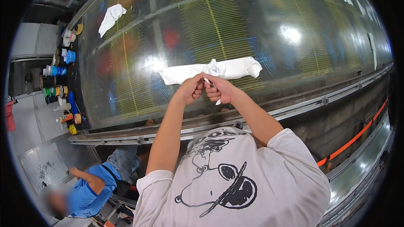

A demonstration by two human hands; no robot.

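Note:
A long roll of white cloth point(240, 68) lies crosswise on the glossy table point(269, 21) in front of me. At its middle sits a gathered bit of cloth with a small printed label point(214, 69). My left hand point(191, 89) and my right hand point(221, 90) meet at the roll's near edge, fingers closed. Between the fingertips they pinch a narrow white cloth strip point(207, 80). Its loose tail hangs below my right fingers. Whether the strip passes around the roll is hidden by my hands.
More white cloth pieces point(112, 19) lie across the table, which bears yellow ruled lines and blue marks. Metal rails point(290, 110) run along the near edge. Tape rolls and spools point(54, 70) crowd the left side. A person in blue point(94, 189) is at lower left.

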